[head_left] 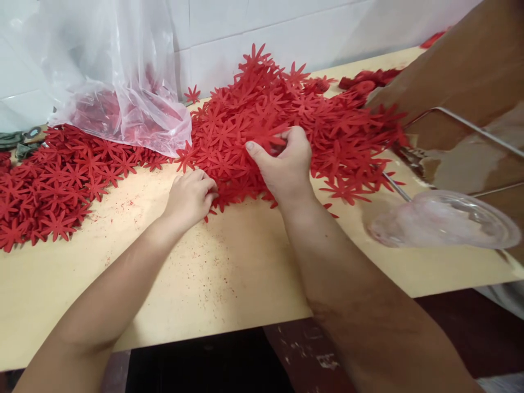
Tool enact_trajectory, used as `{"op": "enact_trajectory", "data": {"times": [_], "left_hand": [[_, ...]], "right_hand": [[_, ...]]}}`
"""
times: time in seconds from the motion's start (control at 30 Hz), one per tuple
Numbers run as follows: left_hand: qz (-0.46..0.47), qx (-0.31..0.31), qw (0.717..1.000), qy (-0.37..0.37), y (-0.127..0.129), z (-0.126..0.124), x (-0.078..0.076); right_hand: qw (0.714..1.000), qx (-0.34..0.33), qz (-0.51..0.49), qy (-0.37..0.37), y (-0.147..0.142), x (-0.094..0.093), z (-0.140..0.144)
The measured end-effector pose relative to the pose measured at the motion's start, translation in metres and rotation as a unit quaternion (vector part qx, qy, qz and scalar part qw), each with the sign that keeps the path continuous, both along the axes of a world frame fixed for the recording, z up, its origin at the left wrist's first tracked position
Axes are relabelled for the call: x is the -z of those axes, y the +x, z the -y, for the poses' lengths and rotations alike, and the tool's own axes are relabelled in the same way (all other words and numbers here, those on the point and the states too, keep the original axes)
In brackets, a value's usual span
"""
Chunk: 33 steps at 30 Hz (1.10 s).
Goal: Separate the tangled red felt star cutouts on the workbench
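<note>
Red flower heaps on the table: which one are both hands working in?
The middle heap, against the white wall. The right hand pinches cut-outs on it and the left hand touches its near edge. The left heap by the plastic bag lies untouched.

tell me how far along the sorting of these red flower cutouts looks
Done, seemingly: a flatter spread of red cutouts lies apart at the table's left. In hand: the right hand pinches cutouts at the big heap, and the left hand presses its near edge. Left: most of that heap, plus more inside the plastic bag.
</note>
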<state>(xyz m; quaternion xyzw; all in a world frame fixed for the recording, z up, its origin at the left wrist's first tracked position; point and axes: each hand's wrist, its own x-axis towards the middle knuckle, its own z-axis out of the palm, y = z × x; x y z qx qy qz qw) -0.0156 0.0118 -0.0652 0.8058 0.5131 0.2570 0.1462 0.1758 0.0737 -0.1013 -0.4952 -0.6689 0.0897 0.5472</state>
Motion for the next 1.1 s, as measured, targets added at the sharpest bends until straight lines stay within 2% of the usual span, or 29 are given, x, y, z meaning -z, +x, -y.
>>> {"op": "enact_trajectory", "data": {"times": [0.1, 0.2, 0.27, 0.37, 0.43, 0.53, 0.63, 0.7, 0.8, 0.97, 1.03, 1.1], "left_hand": [[0.072, -0.028, 0.997, -0.014, -0.002, -0.002, 0.0], [0.208, -0.072, 0.974, -0.048, -0.005, -0.006, -0.001], [0.302, -0.089, 0.946, -0.08, -0.005, -0.009, -0.003], [0.404, -0.083, 0.899, -0.148, -0.005, -0.011, -0.007], [0.44, -0.069, 0.874, -0.194, -0.005, -0.01, -0.01], [0.46, -0.044, 0.853, -0.242, -0.005, -0.007, -0.01], [0.459, -0.029, 0.854, -0.245, -0.005, -0.007, -0.009], [0.454, -0.027, 0.861, -0.227, -0.005, -0.007, -0.01], [0.446, -0.025, 0.872, -0.2, -0.007, -0.006, -0.015], [0.431, 0.013, 0.882, -0.192, -0.004, -0.003, -0.021], [0.434, 0.019, 0.878, -0.202, -0.002, -0.004, -0.018], [0.441, 0.005, 0.873, -0.209, -0.001, -0.004, -0.015]], "right_hand": [[0.996, 0.089, 0.018, 0.024, -0.002, -0.003, 0.004], [0.992, 0.104, 0.046, 0.048, -0.01, -0.017, 0.019], [0.996, 0.056, 0.048, 0.045, -0.018, -0.027, 0.03], [0.997, -0.072, 0.021, 0.004, -0.031, -0.034, 0.039], [0.986, -0.158, -0.018, -0.046, -0.038, -0.033, 0.042], [0.953, -0.255, -0.1, -0.128, -0.045, -0.03, 0.042], [0.928, -0.29, -0.168, -0.163, -0.048, -0.029, 0.041], [0.925, -0.282, -0.193, -0.163, -0.049, -0.029, 0.04], [0.934, -0.252, -0.193, -0.164, -0.048, -0.028, 0.04], [0.968, -0.17, -0.121, -0.14, -0.047, -0.031, 0.042], [0.969, -0.169, -0.113, -0.139, -0.048, -0.032, 0.043], [0.959, -0.204, -0.129, -0.146, -0.05, -0.034, 0.044]]}}
